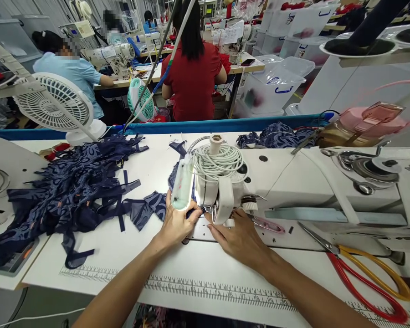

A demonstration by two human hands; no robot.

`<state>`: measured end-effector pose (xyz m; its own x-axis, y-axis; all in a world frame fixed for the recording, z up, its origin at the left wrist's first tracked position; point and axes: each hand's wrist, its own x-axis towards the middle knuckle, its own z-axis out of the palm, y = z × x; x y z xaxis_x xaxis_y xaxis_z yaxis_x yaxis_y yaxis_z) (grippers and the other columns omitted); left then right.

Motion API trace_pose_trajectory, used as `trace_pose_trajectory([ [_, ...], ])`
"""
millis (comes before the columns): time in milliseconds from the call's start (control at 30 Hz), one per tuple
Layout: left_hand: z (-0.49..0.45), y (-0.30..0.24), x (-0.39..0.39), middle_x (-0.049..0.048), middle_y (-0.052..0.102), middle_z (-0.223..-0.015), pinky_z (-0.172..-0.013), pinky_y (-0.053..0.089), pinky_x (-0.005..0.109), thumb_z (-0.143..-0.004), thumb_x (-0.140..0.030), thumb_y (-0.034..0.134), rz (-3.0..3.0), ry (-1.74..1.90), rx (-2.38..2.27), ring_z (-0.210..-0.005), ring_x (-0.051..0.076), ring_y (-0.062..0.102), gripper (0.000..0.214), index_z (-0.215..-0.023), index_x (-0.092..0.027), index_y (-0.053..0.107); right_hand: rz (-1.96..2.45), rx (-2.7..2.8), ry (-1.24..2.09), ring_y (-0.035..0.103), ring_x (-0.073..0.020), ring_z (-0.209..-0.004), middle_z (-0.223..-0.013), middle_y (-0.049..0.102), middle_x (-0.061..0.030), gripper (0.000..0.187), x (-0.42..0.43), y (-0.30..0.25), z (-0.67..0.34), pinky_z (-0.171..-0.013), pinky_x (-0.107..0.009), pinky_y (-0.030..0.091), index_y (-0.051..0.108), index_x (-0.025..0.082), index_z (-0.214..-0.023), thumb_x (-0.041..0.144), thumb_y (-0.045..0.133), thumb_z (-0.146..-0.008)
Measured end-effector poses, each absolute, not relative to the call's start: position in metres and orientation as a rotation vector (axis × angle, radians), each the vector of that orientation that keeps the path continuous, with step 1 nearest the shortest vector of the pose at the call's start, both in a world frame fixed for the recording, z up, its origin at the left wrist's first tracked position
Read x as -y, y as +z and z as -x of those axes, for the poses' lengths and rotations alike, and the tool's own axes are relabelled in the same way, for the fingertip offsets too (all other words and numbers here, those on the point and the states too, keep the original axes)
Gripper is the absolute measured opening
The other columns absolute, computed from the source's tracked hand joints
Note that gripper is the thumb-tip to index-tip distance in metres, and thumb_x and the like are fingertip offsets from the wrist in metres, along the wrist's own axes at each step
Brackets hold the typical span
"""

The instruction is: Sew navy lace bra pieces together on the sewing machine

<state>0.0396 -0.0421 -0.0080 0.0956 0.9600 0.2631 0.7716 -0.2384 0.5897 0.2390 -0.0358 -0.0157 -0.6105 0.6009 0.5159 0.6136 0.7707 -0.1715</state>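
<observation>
A sewing machine head [210, 191] stands before me, with a bundle of pale cord [217, 161] around its top. My left hand [177, 223] is left of the needle area, thumb and fingers closed on a navy patterned fabric piece [156, 205]. This fabric runs left from the hand and also up behind a pale translucent holder [182, 184] on the machine. Flat on the machine bed right of the presser foot lies my right hand [237, 237], thumb stretched out. The machine head hides part of its fingers; whether they touch fabric is unclear.
A heap of navy fabric pieces [78, 191] lies left. Scissors with red and orange handles [365, 273] lie right, near a pink-handled tool [268, 224]. A printed ruler [222, 290] crosses the table front. Behind are a white fan [56, 102] and people at machines.
</observation>
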Motion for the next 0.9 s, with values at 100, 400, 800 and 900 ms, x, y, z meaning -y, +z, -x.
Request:
trace_pose_trajectory([
  [100, -0.0383, -0.0075, 0.0428, -0.0010, 0.068, -0.075, -0.109, 0.030, 0.056, -0.090, -0.026, 0.057, -2.117, 0.941, -1.675, -0.086, 0.021, 0.059, 0.020, -0.072, -0.023, 0.065, 0.889, 2.444, -0.005, 0.056, -0.0180, -0.071, -0.075, 0.067, -0.0052, 0.023, 0.0351, -0.0147, -0.2376, -0.075, -0.035, 0.040, 0.073, 0.017, -0.102, 0.019, 0.052, -0.094],
  [400, -0.0356, -0.0017, 0.0496, -0.0004, 0.070, -0.078, -0.106, 0.031, 0.056, -0.090, -0.019, 0.053, -2.421, 0.828, -1.662, -0.081, 0.020, 0.061, 0.019, -0.081, -0.025, 0.069, 0.847, 2.459, -0.097, 0.056, -0.0197, -0.072, -0.073, 0.067, -0.0069, 0.027, 0.0381, -0.0138, -0.2388, -0.075, -0.037, 0.042, 0.069, 0.014, -0.111, 0.015, 0.052, -0.091],
  [800, -0.0376, -0.0061, 0.0433, 0.0000, 0.069, -0.078, -0.102, 0.033, 0.049, -0.094, -0.023, 0.049, -2.231, 0.753, -1.683, -0.085, 0.021, 0.060, 0.023, -0.080, -0.022, 0.068, 0.863, 2.510, 0.070, 0.055, -0.0207, -0.076, -0.074, 0.068, -0.0038, 0.029, 0.0354, -0.0153, -0.2414, -0.078, -0.038, 0.038, 0.067, 0.018, -0.115, 0.016, 0.049, -0.092],
  [900, -0.0371, -0.0071, 0.0421, -0.0004, 0.067, -0.076, -0.103, 0.032, 0.050, -0.093, -0.022, 0.051, -2.250, 0.757, -1.674, -0.085, 0.021, 0.058, 0.021, -0.080, -0.022, 0.068, 0.861, 2.520, 0.104, 0.055, -0.0207, -0.079, -0.076, 0.068, -0.0027, 0.029, 0.0349, -0.0174, -0.2415, -0.078, -0.038, 0.036, 0.065, 0.018, -0.115, 0.015, 0.047, -0.092],
])
